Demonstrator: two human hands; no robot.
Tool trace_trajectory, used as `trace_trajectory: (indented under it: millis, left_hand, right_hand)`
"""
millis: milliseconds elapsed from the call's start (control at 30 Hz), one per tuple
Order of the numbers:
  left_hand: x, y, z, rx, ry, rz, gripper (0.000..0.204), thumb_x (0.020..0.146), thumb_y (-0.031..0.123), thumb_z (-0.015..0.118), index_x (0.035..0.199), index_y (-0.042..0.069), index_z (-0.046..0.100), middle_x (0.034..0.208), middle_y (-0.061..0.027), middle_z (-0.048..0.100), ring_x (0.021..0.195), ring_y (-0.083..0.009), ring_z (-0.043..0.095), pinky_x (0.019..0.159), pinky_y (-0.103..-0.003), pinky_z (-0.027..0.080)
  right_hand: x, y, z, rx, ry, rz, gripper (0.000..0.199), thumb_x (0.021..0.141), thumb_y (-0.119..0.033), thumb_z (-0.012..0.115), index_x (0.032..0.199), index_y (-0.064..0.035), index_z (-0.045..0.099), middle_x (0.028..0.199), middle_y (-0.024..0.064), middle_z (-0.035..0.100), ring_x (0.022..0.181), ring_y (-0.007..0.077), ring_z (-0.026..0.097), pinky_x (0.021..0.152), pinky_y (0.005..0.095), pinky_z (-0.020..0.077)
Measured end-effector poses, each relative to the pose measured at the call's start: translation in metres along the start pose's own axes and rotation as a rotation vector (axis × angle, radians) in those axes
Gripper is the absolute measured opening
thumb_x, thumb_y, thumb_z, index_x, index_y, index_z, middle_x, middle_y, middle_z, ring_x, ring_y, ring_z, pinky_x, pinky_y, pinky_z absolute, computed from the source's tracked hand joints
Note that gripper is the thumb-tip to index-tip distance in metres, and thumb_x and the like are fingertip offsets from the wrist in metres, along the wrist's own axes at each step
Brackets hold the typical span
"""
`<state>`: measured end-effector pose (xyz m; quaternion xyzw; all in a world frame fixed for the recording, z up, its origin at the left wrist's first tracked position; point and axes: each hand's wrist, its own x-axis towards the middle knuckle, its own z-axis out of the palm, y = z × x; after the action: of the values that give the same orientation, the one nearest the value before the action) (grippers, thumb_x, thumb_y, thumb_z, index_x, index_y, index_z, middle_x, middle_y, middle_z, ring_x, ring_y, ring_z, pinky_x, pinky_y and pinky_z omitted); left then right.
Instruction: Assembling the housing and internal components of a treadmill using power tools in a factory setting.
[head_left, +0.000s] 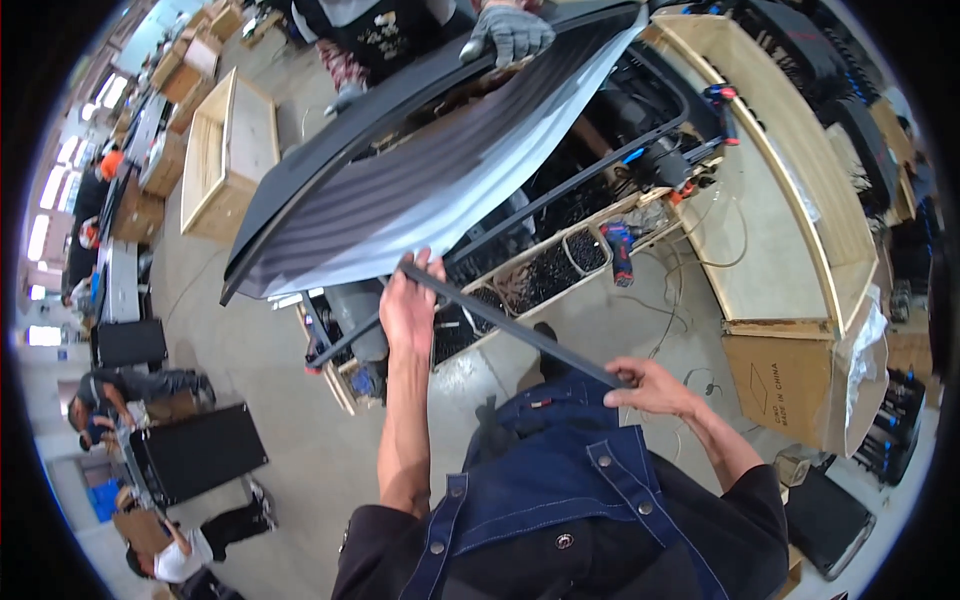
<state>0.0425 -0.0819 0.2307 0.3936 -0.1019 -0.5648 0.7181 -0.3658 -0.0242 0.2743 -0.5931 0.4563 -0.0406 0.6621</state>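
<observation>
In the head view, dark print and a diamond outline mark a cardboard box (748, 392) at right. The left hand's (408, 312) fingers curl around one end of a dark bar (515, 328), near a striped sheet (400, 215); the right hand (652, 387) pinches the other, lower end.

I am in a big workshop. I can tell from the hard grey floor (325, 465), the cordless drill (620, 250), the small black parts (546, 277), the wooden crate (225, 215), and a worker (388, 42) in grey gloves (508, 38).
</observation>
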Motion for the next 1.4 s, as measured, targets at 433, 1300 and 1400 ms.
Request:
trace_trajectory:
  millis: [433, 1300, 1400]
  left_hand:
    - [0.168, 0.035, 0.031, 0.335, 0.226, -0.052, 0.039, 0.105, 0.035, 0.060, 0.128, 0.004, 0.057, 0.126, -0.0174, 0.064, 0.112, -0.0320, 0.065, 0.095, -0.045, 0.056]
    - [0.108, 0.163, 0.083, -0.354, -0.110, -0.265, 0.055, 0.098, 0.001, 0.054, 0.151, -0.006, 0.038, 0.152, -0.0319, 0.040, 0.137, -0.0429, 0.047, 0.100, -0.047, 0.058]
    - [0.109, 0.162, 0.080, -0.360, -0.105, -0.262, 0.057, 0.099, 0.002, 0.056, 0.153, -0.003, 0.036, 0.154, -0.0301, 0.039, 0.138, -0.0425, 0.046, 0.098, -0.046, 0.059]
  right_hand:
    - [0.123, -0.072, -0.053, 0.077, 0.038, -0.234, 0.042, 0.102, -0.029, 0.057, 0.136, -0.0037, 0.053, 0.079, 0.0191, 0.061, 0.071, 0.0338, 0.063, 0.068, 0.0435, 0.0485]
    - [0.340, -0.150, -0.013, -0.078, 0.506, -0.422, 0.046, 0.099, -0.015, 0.048, 0.142, -0.0023, 0.054, 0.087, 0.0274, 0.072, 0.086, 0.0445, 0.071, 0.084, 0.0559, 0.0535]
    - [0.354, -0.150, 0.001, -0.063, 0.508, -0.428, 0.045, 0.098, -0.014, 0.048, 0.142, -0.0027, 0.054, 0.088, 0.0270, 0.072, 0.087, 0.0449, 0.070, 0.084, 0.0559, 0.0534]
